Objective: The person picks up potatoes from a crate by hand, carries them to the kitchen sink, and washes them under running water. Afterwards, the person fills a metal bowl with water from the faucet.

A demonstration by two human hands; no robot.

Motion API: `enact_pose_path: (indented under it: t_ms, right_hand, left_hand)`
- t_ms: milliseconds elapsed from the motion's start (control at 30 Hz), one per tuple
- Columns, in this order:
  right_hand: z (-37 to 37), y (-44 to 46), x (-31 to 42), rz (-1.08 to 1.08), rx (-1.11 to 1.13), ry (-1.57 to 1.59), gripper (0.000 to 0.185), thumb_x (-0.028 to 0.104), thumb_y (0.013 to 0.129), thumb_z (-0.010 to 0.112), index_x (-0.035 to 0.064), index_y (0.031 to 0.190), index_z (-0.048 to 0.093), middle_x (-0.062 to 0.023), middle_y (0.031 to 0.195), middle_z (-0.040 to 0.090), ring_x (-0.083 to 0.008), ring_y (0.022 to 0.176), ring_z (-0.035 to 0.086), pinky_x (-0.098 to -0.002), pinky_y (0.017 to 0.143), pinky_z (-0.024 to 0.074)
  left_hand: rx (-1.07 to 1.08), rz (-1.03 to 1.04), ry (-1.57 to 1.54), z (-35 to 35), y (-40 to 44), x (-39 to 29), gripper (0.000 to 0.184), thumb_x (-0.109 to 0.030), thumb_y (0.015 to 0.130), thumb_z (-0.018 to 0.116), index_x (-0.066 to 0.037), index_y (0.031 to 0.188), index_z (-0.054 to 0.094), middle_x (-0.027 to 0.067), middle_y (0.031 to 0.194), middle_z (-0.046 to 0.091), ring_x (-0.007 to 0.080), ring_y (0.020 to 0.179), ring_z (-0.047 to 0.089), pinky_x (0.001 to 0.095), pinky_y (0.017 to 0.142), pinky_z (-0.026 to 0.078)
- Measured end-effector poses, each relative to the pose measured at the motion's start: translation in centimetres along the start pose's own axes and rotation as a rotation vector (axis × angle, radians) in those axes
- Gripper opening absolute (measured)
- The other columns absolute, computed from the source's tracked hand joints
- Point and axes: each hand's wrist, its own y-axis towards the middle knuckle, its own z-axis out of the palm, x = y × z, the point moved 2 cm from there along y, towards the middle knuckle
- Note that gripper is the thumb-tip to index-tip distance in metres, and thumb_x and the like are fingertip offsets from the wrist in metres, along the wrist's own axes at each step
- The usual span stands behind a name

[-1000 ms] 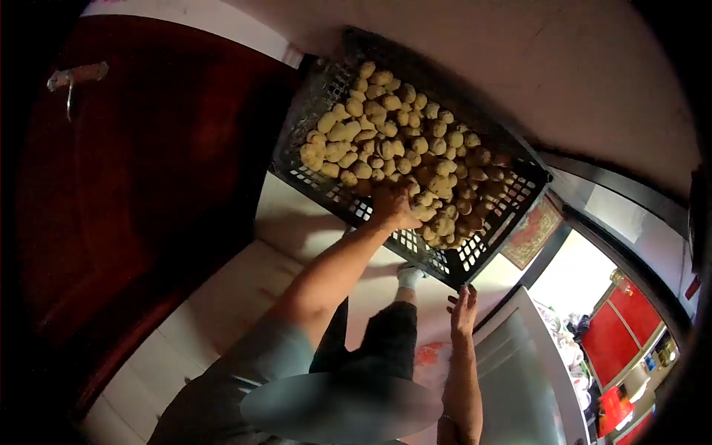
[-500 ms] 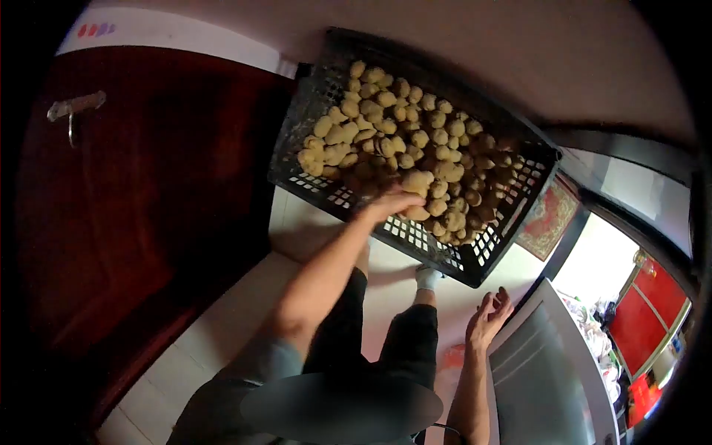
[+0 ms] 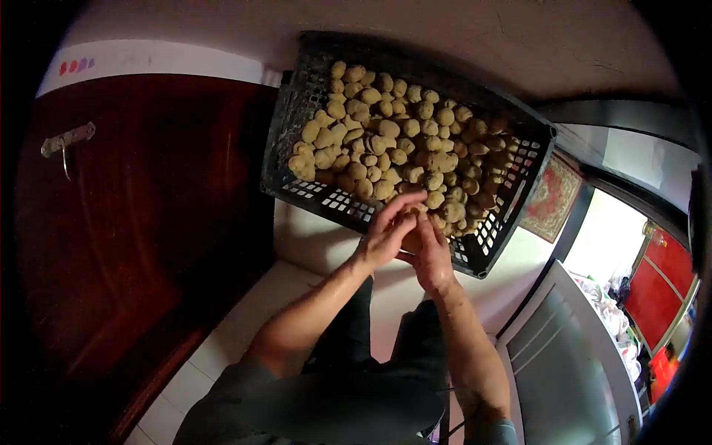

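Observation:
Several pale brown potatoes (image 3: 386,130) fill a black plastic crate (image 3: 348,209) with slotted sides. My left hand (image 3: 387,231) and my right hand (image 3: 432,256) meet over its near edge. Between them is a potato (image 3: 410,241), mostly hidden, with the fingers of both hands curled around it. The fingertips are close to the potatoes lying at the near side of the crate.
A dark red door (image 3: 163,200) with a metal handle (image 3: 68,139) is on the left. At the right stand a grey-panelled door (image 3: 564,348) and a doorway with bags (image 3: 612,319) beyond. A patterned mat (image 3: 552,196) lies beside the crate.
My left hand has come back from the potatoes to the crate's near edge, bringing a potato. My right hand has moved up and left to join it and closed around the potato.

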Motion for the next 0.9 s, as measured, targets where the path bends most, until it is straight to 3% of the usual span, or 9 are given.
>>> enact_pose_path:
  t_ms: [200, 267, 367, 433, 500, 600, 767, 833, 900]
  right_hand:
    - [-3.9, -1.1, -1.5, 0.025, -0.052, -0.097, 0.032, 0.019, 0.090, 0.052, 0.0015, 0.117, 0.049, -0.0099, 0.101, 0.059, -0.0208, 0.094, 0.059, -0.0383, 0.082, 0.0513]
    - [-6.1, -1.6, -1.1, -0.155, -0.031, -0.148, 0.027, 0.004, 0.085, 0.048, 0.0003, 0.112, 0.052, -0.0095, 0.098, 0.059, -0.0198, 0.091, 0.059, -0.0363, 0.080, 0.0516]
    - [-7.8, -3.6, 1.3, -0.218, -0.025, -0.389, 0.033, -0.006, 0.078, 0.042, -0.0006, 0.110, 0.050, -0.0079, 0.096, 0.056, -0.0162, 0.085, 0.056, -0.0290, 0.081, 0.0474]
    - [-9.1, -5.4, 1.8, -0.250, -0.001, -0.522, 0.035, -0.008, 0.076, 0.043, -0.0005, 0.109, 0.050, -0.0074, 0.096, 0.055, -0.0152, 0.084, 0.055, -0.0274, 0.080, 0.0465]
    - [-9.6, -6.9, 2.3, -0.292, 0.024, -0.661, 0.036, -0.009, 0.074, 0.044, -0.0005, 0.109, 0.049, -0.0069, 0.095, 0.054, -0.0142, 0.083, 0.055, -0.0257, 0.079, 0.0456]
    - [-10.1, -8.1, 1.8, -0.245, 0.084, -0.715, 0.036, -0.012, 0.073, 0.045, -0.0020, 0.108, 0.049, -0.0063, 0.092, 0.051, -0.0132, 0.083, 0.056, -0.0239, 0.074, 0.0463]
    - [-9.3, -7.0, -0.1, -0.139, -0.018, -0.385, 0.027, -0.007, 0.080, 0.047, -0.0027, 0.107, 0.049, -0.0050, 0.087, 0.051, -0.0136, 0.078, 0.057, -0.0237, 0.068, 0.0454]
    - [-8.0, -6.1, -0.3, -0.135, -0.011, -0.284, 0.024, -0.005, 0.083, 0.048, -0.0027, 0.107, 0.050, -0.0046, 0.086, 0.051, -0.0134, 0.075, 0.057, -0.0234, 0.065, 0.0446]
    - [-6.8, -5.2, -0.2, -0.128, 0.011, -0.245, 0.023, -0.001, 0.085, 0.048, -0.0026, 0.108, 0.050, -0.0036, 0.081, 0.051, -0.0122, 0.073, 0.056, -0.0227, 0.063, 0.0436]
  left_hand:
    - [-0.415, -0.052, 0.392, -3.7, 2.3, 3.1, 0.032, -0.030, 0.085, 0.059, 0.001, 0.093, 0.063, 0.0053, 0.075, 0.061, 0.0119, 0.073, 0.055, 0.0277, 0.070, 0.046]
    - [-0.348, -0.215, 0.472, -6.5, 4.9, 2.7, 0.024, -0.023, 0.083, 0.057, -0.001, 0.088, 0.063, 0.0063, 0.074, 0.063, 0.0160, 0.071, 0.059, 0.0288, 0.066, 0.046]
    - [-0.394, 0.058, 0.740, -10.3, 10.3, 4.6, 0.018, -0.021, 0.083, 0.054, -0.007, 0.085, 0.065, 0.0110, 0.076, 0.065, 0.0263, 0.074, 0.063, 0.0340, 0.066, 0.048]
    - [-0.405, -0.140, 0.865, -10.5, 13.6, 3.7, 0.017, -0.021, 0.082, 0.056, -0.007, 0.087, 0.065, 0.0130, 0.085, 0.066, 0.0309, 0.081, 0.063, 0.0365, 0.069, 0.049]
    - [-0.422, 0.244, 1.107, -10.3, 16.9, 4.1, 0.020, -0.023, 0.078, 0.061, -0.006, 0.090, 0.064, 0.0156, 0.092, 0.065, 0.0327, 0.088, 0.062, 0.0397, 0.073, 0.050]
    - [-0.175, 0.046, 1.506, -8.5, 18.5, 2.4, 0.025, -0.022, 0.076, 0.063, -0.006, 0.095, 0.064, 0.0167, 0.097, 0.065, 0.0337, 0.091, 0.062, 0.0424, 0.077, 0.050]
    - [-0.124, -0.185, 1.240, -8.6, 19.6, 0.1, 0.032, -0.032, 0.080, 0.063, -0.005, 0.098, 0.064, 0.0139, 0.093, 0.066, 0.0292, 0.088, 0.064, 0.0391, 0.074, 0.050]
    - [-0.151, -0.382, 0.577, -8.1, 16.7, -2.5, 0.083, -0.064, 0.072, 0.062, -0.002, 0.126, 0.051, 0.0184, 0.119, 0.057, 0.0285, 0.111, 0.055, 0.0374, 0.095, 0.042]
    - [-0.300, -0.306, 0.489, -9.7, 16.5, -0.4, 0.069, -0.057, 0.077, 0.062, -0.003, 0.120, 0.057, 0.0162, 0.114, 0.061, 0.0267, 0.106, 0.057, 0.0356, 0.090, 0.044]
